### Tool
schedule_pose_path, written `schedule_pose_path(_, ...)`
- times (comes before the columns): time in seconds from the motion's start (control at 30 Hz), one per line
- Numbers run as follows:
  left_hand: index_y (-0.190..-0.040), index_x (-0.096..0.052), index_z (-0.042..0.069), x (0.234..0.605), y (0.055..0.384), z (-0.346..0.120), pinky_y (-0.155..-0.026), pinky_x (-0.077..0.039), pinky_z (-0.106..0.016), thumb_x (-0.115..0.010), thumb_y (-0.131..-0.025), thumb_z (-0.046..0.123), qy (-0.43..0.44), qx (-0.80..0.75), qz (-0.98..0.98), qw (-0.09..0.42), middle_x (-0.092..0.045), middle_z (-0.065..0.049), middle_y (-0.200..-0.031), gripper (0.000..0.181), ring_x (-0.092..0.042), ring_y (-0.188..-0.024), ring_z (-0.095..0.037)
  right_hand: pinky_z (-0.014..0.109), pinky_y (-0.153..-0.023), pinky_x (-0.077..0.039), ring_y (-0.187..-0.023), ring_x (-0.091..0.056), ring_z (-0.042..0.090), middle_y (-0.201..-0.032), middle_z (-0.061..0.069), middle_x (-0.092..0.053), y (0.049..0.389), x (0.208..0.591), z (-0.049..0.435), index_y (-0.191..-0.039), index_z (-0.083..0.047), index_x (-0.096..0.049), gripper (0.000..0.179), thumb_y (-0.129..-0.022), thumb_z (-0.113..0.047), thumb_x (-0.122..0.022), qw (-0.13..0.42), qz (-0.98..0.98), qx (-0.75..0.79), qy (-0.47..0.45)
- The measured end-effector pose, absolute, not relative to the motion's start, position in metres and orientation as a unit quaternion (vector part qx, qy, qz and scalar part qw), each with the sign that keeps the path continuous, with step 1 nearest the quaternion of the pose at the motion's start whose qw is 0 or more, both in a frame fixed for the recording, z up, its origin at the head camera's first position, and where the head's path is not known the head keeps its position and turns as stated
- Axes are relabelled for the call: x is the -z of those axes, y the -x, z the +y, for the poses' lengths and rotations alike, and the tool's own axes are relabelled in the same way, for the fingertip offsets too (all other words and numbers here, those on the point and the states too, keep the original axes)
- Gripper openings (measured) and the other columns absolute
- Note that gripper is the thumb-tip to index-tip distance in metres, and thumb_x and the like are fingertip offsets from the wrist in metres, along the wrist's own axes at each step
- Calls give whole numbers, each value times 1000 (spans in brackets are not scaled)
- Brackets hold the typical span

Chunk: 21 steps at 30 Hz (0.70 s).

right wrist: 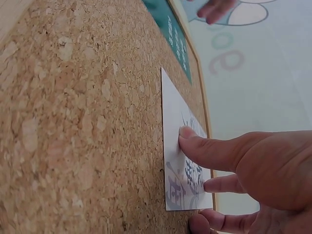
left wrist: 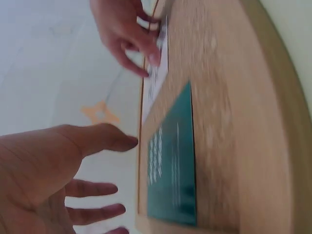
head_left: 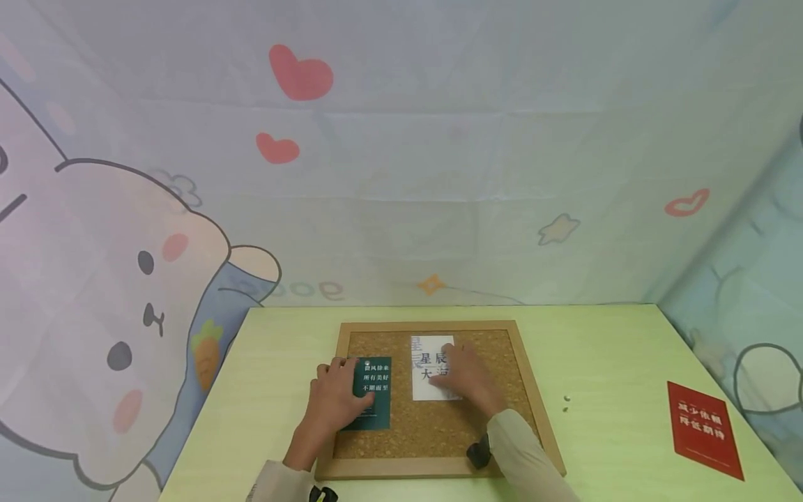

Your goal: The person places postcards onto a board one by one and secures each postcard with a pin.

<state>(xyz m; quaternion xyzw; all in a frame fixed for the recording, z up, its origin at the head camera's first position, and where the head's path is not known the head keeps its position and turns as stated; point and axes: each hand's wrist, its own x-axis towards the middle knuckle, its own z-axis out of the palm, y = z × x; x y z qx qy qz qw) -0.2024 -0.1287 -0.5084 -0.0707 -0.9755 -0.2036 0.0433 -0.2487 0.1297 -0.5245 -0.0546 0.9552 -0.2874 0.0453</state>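
A framed cork board [head_left: 433, 432] lies on the table with two cards on it. My right hand [head_left: 467, 376] is over the right part of the white card [head_left: 423, 390], which carries dark characters. In the right wrist view, the thumb [right wrist: 195, 146] rests on this card's face, and other fingertips reach its edge; the card lies flat. My left hand [head_left: 335, 397] hovers above the left side of the dark green card [head_left: 379, 411], fingers spread and loosely bent. The left wrist view shows a gap between that hand [left wrist: 44, 165] and the green card [left wrist: 178, 170].
Two small shiny pieces [head_left: 567, 403], too small to identify, lie on the table right of the board. A red card [head_left: 705, 429] with white characters lies near the table's right edge. Behind the table [head_left: 602, 348] hangs a printed cloth [head_left: 433, 174].
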Motion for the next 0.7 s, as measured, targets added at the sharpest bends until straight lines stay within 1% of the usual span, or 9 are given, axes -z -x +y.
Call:
schedule_pose_path(0.07,-138,-60,-1,507,198,-119,-93,-48,-64,-85,-84,37,106,207,-972,37,-56,-25,-138,71,-52,-120,-48,44,-81,-51,-95,-53,27,-124,18,-55,249,525,130,-141,1,-57,69,-86,-29,-87,44,956,286,57)
schedule_pose_path(0.17,-139,-59,-1,504,190,-104,-95,-51,-61,-85,-83,42,167,200,-965,9,-54,-23,-142,75,-52,-123,-47,46,-82,-51,-96,-54,27,-125,19,-56,249,526,130,-141,1,-57,70,-85,-29,-87,41,956,283,59)
schedule_pose_path(0.27,-144,-57,2,500,180,-89,-97,-50,-61,-84,-80,54,224,193,-955,-32,-52,-20,-148,86,-52,-127,-46,47,-85,-52,-99,-55,29,-128,20,-56,250,527,131,-141,0,-57,70,-85,-30,-87,40,958,279,58)
schedule_pose_path(0.33,-147,-56,7,500,174,-79,-98,-50,-60,-81,-78,64,247,181,-950,-60,-50,-16,-152,93,-51,-129,-42,49,-86,-52,-101,-56,30,-130,21,-56,250,527,131,-141,0,-57,70,-85,-30,-87,40,958,276,58)
schedule_pose_path(0.4,-150,-54,13,501,169,-72,-101,-48,-59,-78,-74,73,264,166,-947,-84,-48,-12,-156,100,-49,-131,-40,50,-88,-52,-103,-56,31,-133,22,-55,250,527,131,-141,-1,-57,71,-85,-31,-87,40,959,275,57)
schedule_pose_path(0.5,-154,-51,17,503,164,-64,-104,-47,-57,-76,-69,81,280,128,-945,-110,-43,-9,-159,109,-45,-136,-36,51,-89,-52,-104,-56,31,-133,22,-56,250,527,131,-143,0,-56,72,-86,-31,-86,40,959,275,59)
schedule_pose_path(0.6,-155,-47,17,508,162,-59,-106,-46,-56,-78,-64,83,285,96,-945,-127,-41,-9,-159,117,-42,-140,-35,51,-89,-52,-104,-56,31,-132,22,-58,249,527,132,-143,0,-56,71,-86,-31,-86,39,959,274,65)
schedule_pose_path(0.7,-157,-42,17,513,162,-56,-106,-46,-57,-83,-60,81,279,71,-948,-138,-39,-9,-160,123,-40,-142,-34,50,-90,-52,-105,-57,30,-132,21,-59,250,527,133,-143,1,-56,71,-86,-30,-86,38,959,272,69)
